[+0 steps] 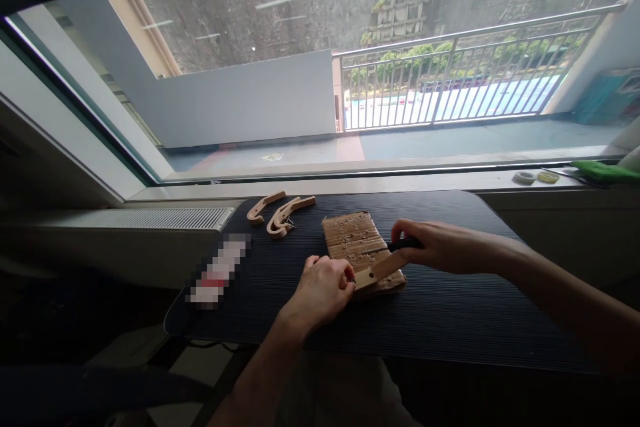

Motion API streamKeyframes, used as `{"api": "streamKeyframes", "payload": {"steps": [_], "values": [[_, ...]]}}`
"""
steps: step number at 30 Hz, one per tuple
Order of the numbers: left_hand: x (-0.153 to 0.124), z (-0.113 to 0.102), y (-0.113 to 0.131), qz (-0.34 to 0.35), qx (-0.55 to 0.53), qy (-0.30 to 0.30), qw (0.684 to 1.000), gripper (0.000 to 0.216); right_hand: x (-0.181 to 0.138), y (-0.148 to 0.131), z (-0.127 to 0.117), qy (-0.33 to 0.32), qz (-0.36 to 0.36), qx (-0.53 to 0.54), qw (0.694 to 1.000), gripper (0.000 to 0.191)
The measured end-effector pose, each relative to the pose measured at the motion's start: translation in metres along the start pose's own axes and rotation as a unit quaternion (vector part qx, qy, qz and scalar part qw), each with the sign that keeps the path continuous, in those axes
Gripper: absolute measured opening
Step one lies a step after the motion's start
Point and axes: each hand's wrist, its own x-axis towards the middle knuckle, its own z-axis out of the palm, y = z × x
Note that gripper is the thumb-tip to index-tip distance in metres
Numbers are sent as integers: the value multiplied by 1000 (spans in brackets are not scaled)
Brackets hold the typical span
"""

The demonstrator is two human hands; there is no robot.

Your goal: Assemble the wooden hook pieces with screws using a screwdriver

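Observation:
A light wooden hook (383, 271) with a dark hole in its flat arm lies over the near part of a piece of corrugated cardboard (350, 230). My left hand (325, 285) is closed around the hook's left end, and a small dark metal bit shows by the fingertips. In my right hand (434, 245) is a black-handled tool (411, 243), gripped at the hook's right end. Its tip cannot be made out. The cardboard's upper face is pitted with many small holes. At the table's far left lie several more curved wooden hooks (266, 205), with small screws near one.
The dark table (450, 320) stands against a window sill (430, 181). Tape rolls (524, 177) and a green cloth-like item (607, 171) rest on the sill at right. A blurred-out pale item (220, 273) lies at the table's left edge. A vented panel (165, 217) is beyond it.

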Motion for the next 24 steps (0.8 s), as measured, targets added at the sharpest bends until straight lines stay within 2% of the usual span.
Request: {"api": "streamKeyframes", "payload": {"steps": [5, 10, 24], "values": [[-1, 1, 3, -5, 4, 8, 1000, 12, -5, -26, -14, 47, -38, 42, 997, 24], [-2, 1, 2, -6, 0, 10, 1000, 12, -2, -46, -10, 67, -75, 48, 994, 19], [2, 4, 2, 11, 41, 23, 999, 11, 4, -54, -4, 85, -115, 46, 989, 12]]}}
